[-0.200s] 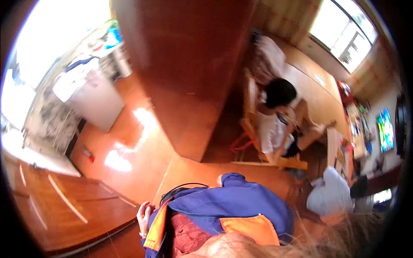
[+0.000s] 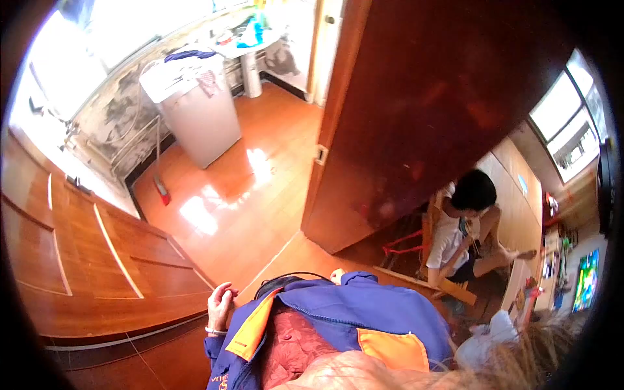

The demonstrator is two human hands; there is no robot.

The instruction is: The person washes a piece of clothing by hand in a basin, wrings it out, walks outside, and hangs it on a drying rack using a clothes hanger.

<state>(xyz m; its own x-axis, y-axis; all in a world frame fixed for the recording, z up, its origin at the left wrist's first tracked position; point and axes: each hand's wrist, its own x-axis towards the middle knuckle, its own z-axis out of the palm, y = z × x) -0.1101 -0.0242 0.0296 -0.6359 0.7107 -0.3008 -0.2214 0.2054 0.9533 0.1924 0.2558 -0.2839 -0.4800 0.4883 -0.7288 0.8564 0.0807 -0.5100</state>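
My left hand (image 2: pixel 221 305), with a band at the wrist, hangs beside my blue and orange jacket (image 2: pixel 383 312). Its fingers are loosely bent and apart, with nothing visible in them. The wooden door panel (image 2: pixel 110 253) at the left is nearest to it. My right hand (image 2: pixel 337 276) shows only as a small patch past the end of the blue sleeve; its fingers cannot be made out. Between the hands, a dark thing with a thin black loop (image 2: pixel 292 275) rests against the front of my jacket, partly hidden by it.
A dark wooden door (image 2: pixel 403 123) stands ahead. Beyond it on the left are a white cloth-topped appliance (image 2: pixel 201 123), a washbasin (image 2: pixel 252 75) and a red-ended broom (image 2: pixel 162 190). At the right, a person in white (image 2: pixel 455 240) sits on a wooden chair near a lit screen (image 2: pixel 586 279).
My view has turned left, so the door, the appliance and the seated person appear further right. More of the left door panel shows. My left hand stays beside the jacket.
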